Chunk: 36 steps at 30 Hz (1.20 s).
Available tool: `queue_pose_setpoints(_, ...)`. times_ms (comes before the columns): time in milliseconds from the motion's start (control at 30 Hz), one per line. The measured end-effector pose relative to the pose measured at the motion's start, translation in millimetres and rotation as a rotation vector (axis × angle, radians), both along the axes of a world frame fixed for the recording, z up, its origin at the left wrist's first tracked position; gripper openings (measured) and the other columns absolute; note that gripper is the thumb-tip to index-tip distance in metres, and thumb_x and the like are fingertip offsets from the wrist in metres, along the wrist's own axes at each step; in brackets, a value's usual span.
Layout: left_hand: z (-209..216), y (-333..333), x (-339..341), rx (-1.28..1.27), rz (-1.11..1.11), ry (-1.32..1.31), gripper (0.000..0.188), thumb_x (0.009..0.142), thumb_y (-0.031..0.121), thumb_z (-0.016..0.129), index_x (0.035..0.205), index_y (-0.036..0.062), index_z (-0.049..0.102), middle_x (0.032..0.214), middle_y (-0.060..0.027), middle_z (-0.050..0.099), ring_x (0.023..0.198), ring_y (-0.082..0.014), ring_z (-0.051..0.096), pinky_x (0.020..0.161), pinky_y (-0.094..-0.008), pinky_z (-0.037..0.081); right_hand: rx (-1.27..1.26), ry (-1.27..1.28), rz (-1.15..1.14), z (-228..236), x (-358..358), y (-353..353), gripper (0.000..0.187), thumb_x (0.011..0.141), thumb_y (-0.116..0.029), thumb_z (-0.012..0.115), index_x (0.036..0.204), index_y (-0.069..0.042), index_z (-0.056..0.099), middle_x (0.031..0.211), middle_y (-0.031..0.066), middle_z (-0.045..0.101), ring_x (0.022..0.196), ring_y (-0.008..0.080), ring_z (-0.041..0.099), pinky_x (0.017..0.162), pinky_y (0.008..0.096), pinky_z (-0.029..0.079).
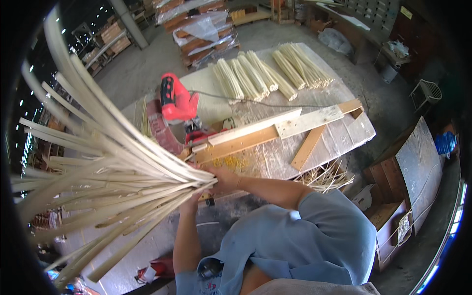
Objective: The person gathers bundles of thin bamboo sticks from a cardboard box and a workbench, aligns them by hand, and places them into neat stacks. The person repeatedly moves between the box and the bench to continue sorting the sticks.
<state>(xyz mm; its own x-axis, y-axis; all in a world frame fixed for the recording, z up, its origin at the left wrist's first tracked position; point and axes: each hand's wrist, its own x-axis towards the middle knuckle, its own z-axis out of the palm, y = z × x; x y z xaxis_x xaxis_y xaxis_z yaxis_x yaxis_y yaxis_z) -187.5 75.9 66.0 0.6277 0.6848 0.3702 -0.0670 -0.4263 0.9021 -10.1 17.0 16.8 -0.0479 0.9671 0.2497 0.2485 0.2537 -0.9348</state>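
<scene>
A big loose bundle of pale rattan-like canes point(164, 160) fans out toward the left, its tips blurred. Its gathered end points right, toward my body's side of the saw. My right hand point(226, 180) closes round that gathered end from the right. From below, my left hand point(190, 204) grips the same bundle, its fingers partly hidden by the canes. Just beyond the bundle stands a red chop saw point(178, 101) with a dark handle. A wooden fence point(248, 142) runs rightward from it. Small yellow bands point(233, 162) lie near my right hand.
Several tied bundles of cut canes point(250, 76) lie at the worktable's point(351, 130) far side. A cable point(275, 104) crosses the tabletop. Below its near edge is a bin of cane offcuts point(327, 178). Wrapped stacks point(204, 32) stand beyond; a wooden cabinet point(391, 216) is at right.
</scene>
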Motion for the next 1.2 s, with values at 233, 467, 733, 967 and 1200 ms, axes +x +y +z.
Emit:
queue_pose_setpoints(233, 55.5, -15.9, -44.4, -0.445, 0.084, -0.593, 0.075, 0.083, 0.042, 0.077, 0.141, 0.0061, 0.044, 0.123, -0.0088, 0.056, 0.111, -0.0243, 0.058, 0.102, -0.0470, 0.047, 0.043, -0.297, 0.232, 55.7, -33.6, 8.6, 0.075, 0.070, -0.037, 0.086, 0.128, -0.004, 0.052, 0.116, 0.0211, 0.063, 0.107, 0.0383, 0.063, 0.091, 0.0435, 0.051)
queue_pose_setpoints(467, 57.5, -35.7, -177.8, -0.491, 0.347, -0.781, 0.083, 0.091, 0.066, 0.058, 0.145, 0.0061, 0.040, 0.125, -0.0110, 0.056, 0.114, -0.0278, 0.059, 0.105, -0.0489, 0.045, -0.141, -0.121, 0.457, 67.8, -164.8, 11.9, 0.079, 0.068, -0.034, 0.084, 0.134, -0.005, 0.052, 0.121, 0.0190, 0.063, 0.113, 0.0322, 0.061, 0.097, 0.0406, 0.048)
queue_pose_setpoints(733, 23.8, -68.6, -340.0, -0.543, 0.787, -0.444, 0.054, 0.104, 0.042, 0.051, 0.143, 0.0038, 0.043, 0.124, -0.0140, 0.060, 0.113, -0.0253, 0.061, 0.098, -0.0419, 0.050, -0.139, 0.060, 0.183, 97.7, -246.0, 142.1, 0.078, 0.066, -0.027, 0.085, 0.135, -0.003, 0.055, 0.117, 0.0168, 0.067, 0.101, 0.0295, 0.067, 0.092, 0.0382, 0.051)
queue_pose_setpoints(967, -59.7, -113.3, -405.7, -0.920, 1.095, -0.465, 0.033, 0.101, 0.033, 0.060, 0.119, 0.0054, 0.059, 0.101, -0.0080, 0.066, 0.093, -0.0206, 0.066, 0.079, -0.0347, 0.056, 0.014, -0.485, -0.296, 183.2, -211.0, 293.3, 0.073, 0.067, -0.028, 0.079, 0.132, -0.003, 0.056, 0.112, 0.0215, 0.070, 0.100, 0.0333, 0.070, 0.089, 0.0401, 0.056)
queue_pose_setpoints(1200, -107.0, -127.4, -402.8, -1.119, 1.330, -0.158, 0.028, 0.098, 0.028, 0.063, 0.114, 0.0050, 0.060, 0.093, -0.0071, 0.066, 0.080, -0.0180, 0.066, 0.068, -0.0321, 0.055, -0.061, -0.698, -0.346, 165.2, -181.2, 411.4, 0.076, 0.071, -0.029, 0.075, 0.137, -0.003, 0.049, 0.110, 0.0204, 0.070, 0.099, 0.0346, 0.069, 0.088, 0.0422, 0.054)
